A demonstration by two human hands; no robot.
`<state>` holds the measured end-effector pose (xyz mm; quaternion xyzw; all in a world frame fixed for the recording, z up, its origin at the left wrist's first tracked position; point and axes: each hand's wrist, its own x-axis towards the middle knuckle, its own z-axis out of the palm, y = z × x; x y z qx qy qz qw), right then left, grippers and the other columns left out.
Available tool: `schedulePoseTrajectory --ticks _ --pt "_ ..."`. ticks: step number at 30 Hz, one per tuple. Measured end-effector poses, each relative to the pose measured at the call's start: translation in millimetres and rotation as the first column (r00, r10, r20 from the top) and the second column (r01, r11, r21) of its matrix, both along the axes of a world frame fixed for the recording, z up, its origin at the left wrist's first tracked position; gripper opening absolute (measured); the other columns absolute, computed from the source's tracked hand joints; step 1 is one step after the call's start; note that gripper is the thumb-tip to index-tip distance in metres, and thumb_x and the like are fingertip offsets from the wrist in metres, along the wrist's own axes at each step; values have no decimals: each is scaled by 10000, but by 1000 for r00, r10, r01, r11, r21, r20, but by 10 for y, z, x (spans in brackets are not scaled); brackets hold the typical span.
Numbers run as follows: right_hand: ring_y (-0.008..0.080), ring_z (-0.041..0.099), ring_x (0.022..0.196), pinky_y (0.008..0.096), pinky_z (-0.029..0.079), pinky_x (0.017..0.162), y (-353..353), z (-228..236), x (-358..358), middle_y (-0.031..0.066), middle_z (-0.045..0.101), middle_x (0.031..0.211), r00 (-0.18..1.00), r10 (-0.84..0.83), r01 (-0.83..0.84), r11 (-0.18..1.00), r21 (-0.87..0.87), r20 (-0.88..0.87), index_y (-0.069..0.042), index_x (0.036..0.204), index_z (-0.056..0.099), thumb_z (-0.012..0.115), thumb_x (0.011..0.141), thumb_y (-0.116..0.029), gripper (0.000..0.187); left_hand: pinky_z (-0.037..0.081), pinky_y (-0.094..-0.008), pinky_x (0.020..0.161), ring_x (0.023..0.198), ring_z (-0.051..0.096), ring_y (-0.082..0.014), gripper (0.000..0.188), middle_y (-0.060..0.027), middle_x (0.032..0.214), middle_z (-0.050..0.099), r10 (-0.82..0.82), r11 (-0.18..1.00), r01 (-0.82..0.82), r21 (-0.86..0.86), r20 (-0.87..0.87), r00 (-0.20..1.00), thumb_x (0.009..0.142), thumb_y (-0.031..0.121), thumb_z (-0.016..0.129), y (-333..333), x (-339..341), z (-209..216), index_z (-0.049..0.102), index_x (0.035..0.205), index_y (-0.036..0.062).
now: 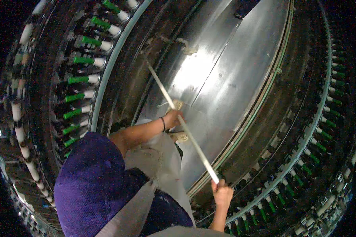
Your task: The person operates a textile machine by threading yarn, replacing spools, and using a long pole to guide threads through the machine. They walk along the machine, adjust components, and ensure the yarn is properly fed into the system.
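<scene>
A long, pale pole (195, 146) slants across the picture in front of me. Around its middle my left hand (173, 119) is closed, with a dark band on the wrist. My right hand (222, 193) grips its near end, lower and to the right. The pole's far end points up and left, toward the dark base of the left machine, where its tip fades into shadow. A pale clump of fluff (190, 49) lies on the floor beyond that end; I cannot tell whether it is joined to the pole.
Long machines with rows of green-and-white bobbins (85, 79) line the left side; similar bobbins (314, 158) line the right. Between them runs a shiny grey floor (233, 67). My pale shoes (180, 137) stand on it. A dark shape (247, 8) shows at the far end of the aisle.
</scene>
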<state>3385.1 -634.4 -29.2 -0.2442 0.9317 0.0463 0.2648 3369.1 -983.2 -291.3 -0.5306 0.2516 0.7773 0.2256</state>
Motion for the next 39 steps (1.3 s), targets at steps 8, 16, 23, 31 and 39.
schedulePoseTrajectory --ticks 8,16,23,31,39 --pt "308 511 418 397 391 376 1780 780 834 117 490 482 989 -126 132 988 76 -75 -74 675 462 564 808 -440 402 471 -417 795 879 558 -240 201 -105 900 531 -535 842 375 -388 -682 499 798 77 579 1652 557 919 453 946 25" --pt "285 498 415 409 399 396 2872 1331 2385 114 521 523 773 -634 611 737 289 -15 -57 772 515 579 805 -376 327 437 -331 807 926 538 -184 241 -72 862 547 -396 753 628 195 -629 669 805 163 629 3021 909 1254 467 916 23" --pt "365 525 427 438 393 380 1287 470 2459 173 513 476 762 -647 645 762 59 11 -57 679 490 602 800 -407 387 432 -337 564 687 521 -173 187 -60 702 485 -721 664 495 -560 -654 227 769 185 607 2298 638 21 471 812 65" --pt "368 577 515 454 450 454 -530 -509 1455 183 566 555 786 -584 606 793 -63 204 -41 800 520 509 851 -393 356 488 -325 488 609 597 -205 193 -113 751 553 -564 748 482 -456 -54 824 830 135 553 560 -766 -233 484 918 -23" --pt "298 571 437 401 465 397 -148 7 1171 121 573 555 892 -452 450 880 149 -28 -78 731 464 505 851 -383 330 544 -438 613 746 616 -291 215 -173 803 578 -683 730 613 -302 -370 630 832 126 565 781 -346 -459 476 921 -47"
